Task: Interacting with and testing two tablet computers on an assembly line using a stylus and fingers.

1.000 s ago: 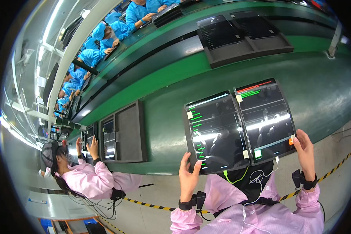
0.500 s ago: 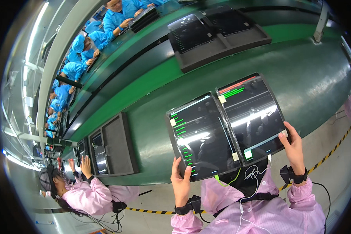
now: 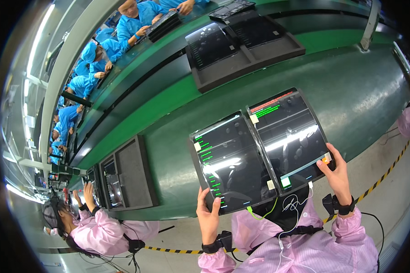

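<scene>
Glossy green workbench [image 3: 173, 159]; two black rectangular tablets [image 3: 234, 168] side by side at its near edge; left hand [image 3: 208, 216] half-curled, pinching left tablet's lower corner; right hand [image 3: 336, 175] likewise on right tablet [image 3: 289, 136]; I see blue-clothed workers [image 3: 139, 20] beyond, yellow-black striped tape [image 3: 177, 250] on grey floor [image 3: 187, 236].

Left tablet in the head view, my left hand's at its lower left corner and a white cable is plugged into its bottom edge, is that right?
Not the cable colour: the head view shows a green cable in the left tablet's bottom edge. Your left hand is at that corner.
</scene>
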Demonstrator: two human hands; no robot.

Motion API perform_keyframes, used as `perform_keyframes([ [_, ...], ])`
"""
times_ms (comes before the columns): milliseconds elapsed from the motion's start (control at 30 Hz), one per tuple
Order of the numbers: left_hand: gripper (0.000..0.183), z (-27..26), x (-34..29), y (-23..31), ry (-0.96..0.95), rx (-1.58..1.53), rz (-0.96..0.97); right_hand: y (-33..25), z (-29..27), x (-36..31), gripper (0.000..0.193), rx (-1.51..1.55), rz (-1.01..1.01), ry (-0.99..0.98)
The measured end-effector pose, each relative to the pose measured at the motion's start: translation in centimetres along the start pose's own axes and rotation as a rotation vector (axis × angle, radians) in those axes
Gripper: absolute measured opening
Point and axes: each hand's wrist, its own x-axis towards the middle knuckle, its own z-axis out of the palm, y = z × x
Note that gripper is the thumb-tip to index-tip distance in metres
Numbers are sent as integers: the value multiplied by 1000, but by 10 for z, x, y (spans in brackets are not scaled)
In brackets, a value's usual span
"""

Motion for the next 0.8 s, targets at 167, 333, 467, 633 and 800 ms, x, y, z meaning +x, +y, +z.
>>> perform_keyframes([
  [167, 42, 0, 0, 0, -3, -5, -6, -4, 1, 0, 57, 7, 19, 4],
  [333, 42, -2, 0, -1, 3, 28, 12, -11, 3, -2, 60, 57, 77, -14],
  [467, 41, -1, 1, -1, -9, 30, 24, -21, 11, -15, 70, -251, -114, 72],
  [633, 41, -1, -1, 3, -50, -19, -9, -45, 39, -26, 86, -575, -400, -40],
  [800, 40, 3, -3, 6, -37, 1, -16, -49, 45, -24, 82, -623, -411, -131],
])
